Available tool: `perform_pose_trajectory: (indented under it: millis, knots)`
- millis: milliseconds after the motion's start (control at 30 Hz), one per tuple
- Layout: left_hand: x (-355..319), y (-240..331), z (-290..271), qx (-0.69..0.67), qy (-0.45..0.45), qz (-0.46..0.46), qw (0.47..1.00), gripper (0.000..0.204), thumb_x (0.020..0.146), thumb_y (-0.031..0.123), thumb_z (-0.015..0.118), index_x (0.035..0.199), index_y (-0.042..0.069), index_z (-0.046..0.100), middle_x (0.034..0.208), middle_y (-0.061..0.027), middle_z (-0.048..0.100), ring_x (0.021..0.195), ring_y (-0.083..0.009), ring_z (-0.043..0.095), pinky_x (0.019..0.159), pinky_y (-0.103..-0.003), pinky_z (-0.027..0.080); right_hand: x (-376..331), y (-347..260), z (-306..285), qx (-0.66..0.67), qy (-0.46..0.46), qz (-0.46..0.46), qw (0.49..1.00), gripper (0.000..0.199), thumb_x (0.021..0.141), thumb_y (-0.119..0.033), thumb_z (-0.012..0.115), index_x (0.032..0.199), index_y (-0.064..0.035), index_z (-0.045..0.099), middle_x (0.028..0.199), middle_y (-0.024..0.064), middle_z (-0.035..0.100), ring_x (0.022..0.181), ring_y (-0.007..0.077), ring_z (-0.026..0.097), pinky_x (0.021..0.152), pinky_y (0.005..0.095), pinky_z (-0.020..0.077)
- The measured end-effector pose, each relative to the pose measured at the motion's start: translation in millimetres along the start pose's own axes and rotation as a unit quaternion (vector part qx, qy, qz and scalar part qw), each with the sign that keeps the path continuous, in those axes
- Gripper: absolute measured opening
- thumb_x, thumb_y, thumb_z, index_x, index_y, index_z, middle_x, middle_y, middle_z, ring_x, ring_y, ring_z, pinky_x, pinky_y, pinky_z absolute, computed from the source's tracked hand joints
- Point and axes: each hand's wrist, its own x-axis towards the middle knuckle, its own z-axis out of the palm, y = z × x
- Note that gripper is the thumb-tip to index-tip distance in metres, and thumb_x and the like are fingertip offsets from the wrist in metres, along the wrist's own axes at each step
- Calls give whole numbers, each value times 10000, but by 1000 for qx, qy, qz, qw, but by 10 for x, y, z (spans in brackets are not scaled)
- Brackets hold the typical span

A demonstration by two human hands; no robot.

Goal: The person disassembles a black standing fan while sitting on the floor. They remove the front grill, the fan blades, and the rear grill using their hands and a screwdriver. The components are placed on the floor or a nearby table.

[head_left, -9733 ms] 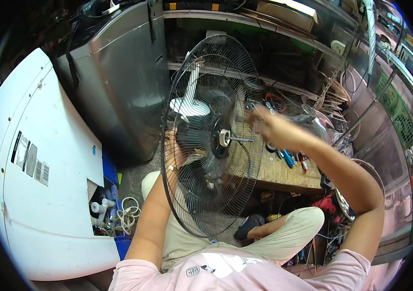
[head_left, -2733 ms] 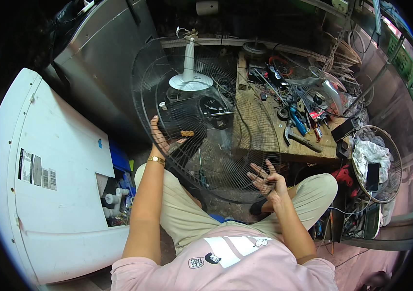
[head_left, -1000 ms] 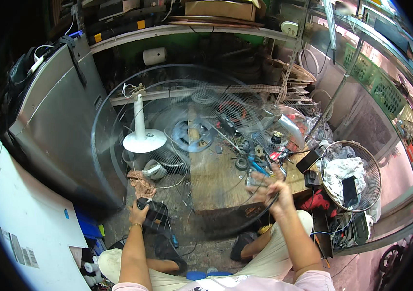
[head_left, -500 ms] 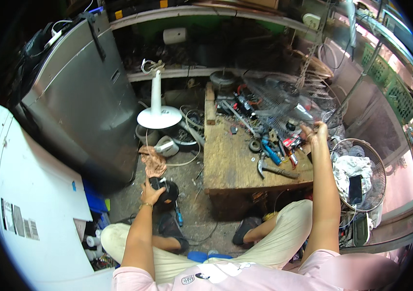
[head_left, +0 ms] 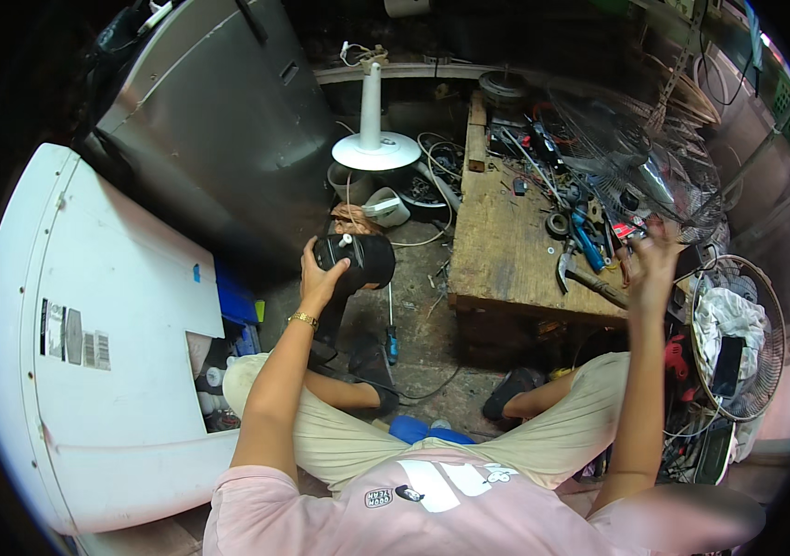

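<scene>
**Left hand on black motor, right hand at wire guard**

Far left: big white panel [head_left: 89, 306] lying tilted, grey metal cabinet [head_left: 219, 120] behind it. Blue box [head_left: 233, 301] wedged at the panel's edge.

Left hand [head_left: 321, 278], gold bracelet on the wrist, is closed around the side of a black fan motor housing [head_left: 362, 259], held up off the floor, just left of the wooden bench. Fingers wrap the near side; thumb side hidden. Below it a blue-handled screwdriver [head_left: 393, 338] lies on the concrete floor, near the person's left foot.

Behind the motor: white fan stand [head_left: 374, 139], upright on its round base, with loose cables and a white plastic part beside it.

Middle: low wooden bench [head_left: 506, 250], bare at the near left, cluttered at the right with pliers, blue-handled tools and small parts.

Right: right hand [head_left: 652, 264] raised at the bench's right edge, fingers up against the rim of a wire fan guard [head_left: 636, 157] that leans tilted over the bench. Grip looks partly closed; cannot tell if it truly holds the wire.

Far right: second round guard [head_left: 738, 334] on the floor, white cloth and a dark phone-like thing lying in it.
</scene>
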Motion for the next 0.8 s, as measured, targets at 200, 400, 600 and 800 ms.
perform_pose_trajectory:
  millis: [200,400,600,800]
  knots:
    - [-183,1185,-619,-274,-51,-8,960,922,708,350,722,1461,147,231,1305,-182,418,1150,-294,508,843,-410,522,-1150,973,663,-75,-330,169,925,488,872,-165,628,1313,-53,451,1229,110,517,1046,204,555,770,313,530]
    - [-497,1699,-857,-366,-105,-33,924,897,716,443,645,1459,160,230,1263,-160,465,1050,-256,589,690,-388,583,-1440,919,1193,-51,-361,109,925,410,958,-197,533,1332,-61,437,1188,90,528,865,135,597,709,258,508]
    - [-752,1669,-501,-411,-108,23,905,904,719,392,674,1461,110,242,1300,-146,437,1160,-244,510,865,-361,520,-1359,293,899,-182,-268,-103,941,349,874,-142,608,1200,-35,543,1009,109,586,826,190,583,720,297,476]
    - [-695,1528,68,-342,-120,192,912,895,698,324,728,1444,70,304,1350,-153,409,1253,-259,405,1079,-354,296,-1288,-270,1088,-316,-343,-268,843,416,808,-154,683,1182,-43,538,1033,156,588,866,291,608,729,351,485]
